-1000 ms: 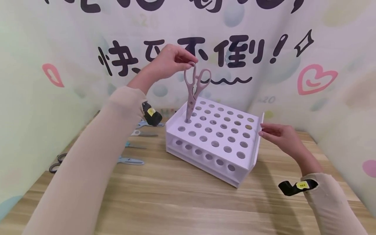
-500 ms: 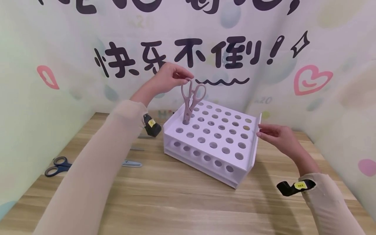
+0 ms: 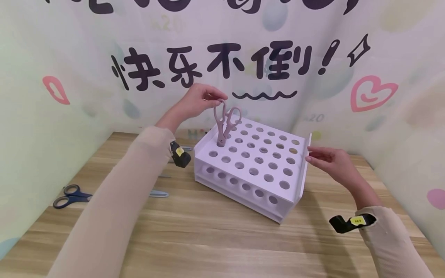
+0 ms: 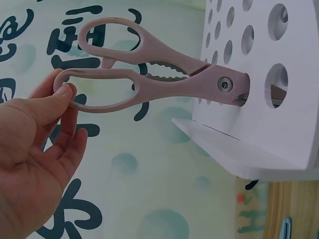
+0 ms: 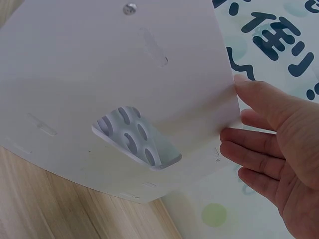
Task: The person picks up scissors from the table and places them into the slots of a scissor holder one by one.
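My left hand pinches one finger loop of a pair of pink kitchen scissors between thumb and fingertips. The scissors stand nearly upright in a hole near the left edge of a white holed rack. In the left wrist view, the rack's board reaches the scissors' pivot screw, and most of the blades are hidden beyond it. The handles are spread slightly apart. My right hand holds the far part of the rack's right side panel, thumb and fingertips at its edge in the right wrist view.
Dark blue scissors lie at the table's left, partly behind my left sleeve. A light blue blade and other blade tips show past the forearm. A printed cloth hangs close behind the rack.
My left hand has come down with the pink scissors, and their blades have sunk deeper into the hole. The right hand and the rack have stayed in place.
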`<state>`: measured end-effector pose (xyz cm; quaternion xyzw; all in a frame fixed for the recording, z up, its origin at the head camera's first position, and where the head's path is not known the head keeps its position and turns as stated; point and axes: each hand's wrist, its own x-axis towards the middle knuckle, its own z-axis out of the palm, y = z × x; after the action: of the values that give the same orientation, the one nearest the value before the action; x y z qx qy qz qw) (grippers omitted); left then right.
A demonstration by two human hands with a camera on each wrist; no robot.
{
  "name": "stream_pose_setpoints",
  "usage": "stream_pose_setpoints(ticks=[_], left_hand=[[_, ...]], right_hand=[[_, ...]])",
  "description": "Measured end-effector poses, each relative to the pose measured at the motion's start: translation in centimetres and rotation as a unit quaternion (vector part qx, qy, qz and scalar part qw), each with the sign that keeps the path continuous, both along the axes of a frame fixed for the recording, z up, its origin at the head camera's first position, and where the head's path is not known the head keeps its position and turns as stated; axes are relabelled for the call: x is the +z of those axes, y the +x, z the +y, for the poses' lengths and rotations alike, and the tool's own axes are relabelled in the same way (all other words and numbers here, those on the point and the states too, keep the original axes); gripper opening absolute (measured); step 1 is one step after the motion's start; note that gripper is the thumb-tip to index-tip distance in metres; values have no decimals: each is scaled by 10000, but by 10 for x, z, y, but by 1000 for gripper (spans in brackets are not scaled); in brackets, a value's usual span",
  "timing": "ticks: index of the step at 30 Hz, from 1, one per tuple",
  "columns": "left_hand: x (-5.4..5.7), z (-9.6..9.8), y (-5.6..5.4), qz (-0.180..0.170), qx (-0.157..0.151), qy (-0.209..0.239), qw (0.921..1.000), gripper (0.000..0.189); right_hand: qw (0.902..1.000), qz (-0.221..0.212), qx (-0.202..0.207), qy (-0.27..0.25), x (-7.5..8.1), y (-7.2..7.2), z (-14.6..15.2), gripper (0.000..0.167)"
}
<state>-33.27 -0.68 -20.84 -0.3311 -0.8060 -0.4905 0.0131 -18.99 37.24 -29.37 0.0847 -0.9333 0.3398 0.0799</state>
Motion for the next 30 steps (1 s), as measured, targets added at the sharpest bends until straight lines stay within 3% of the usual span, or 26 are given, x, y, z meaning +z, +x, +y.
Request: stream_pose_setpoints(ticks=[12,25,30], left_hand=[[-6,-2,-5,212,199,-114,9995,23],[-5,-6,-5,413,135,-131,9990,24],[-3,-13,-5,315,250,-50,9992,31]], right_hand=[[10000,3,-11,-52,-3,0,2,50],[10000,31,-27,-20,-2,0,0,51],[10000,64,1,-47,-2,1,1,50]])
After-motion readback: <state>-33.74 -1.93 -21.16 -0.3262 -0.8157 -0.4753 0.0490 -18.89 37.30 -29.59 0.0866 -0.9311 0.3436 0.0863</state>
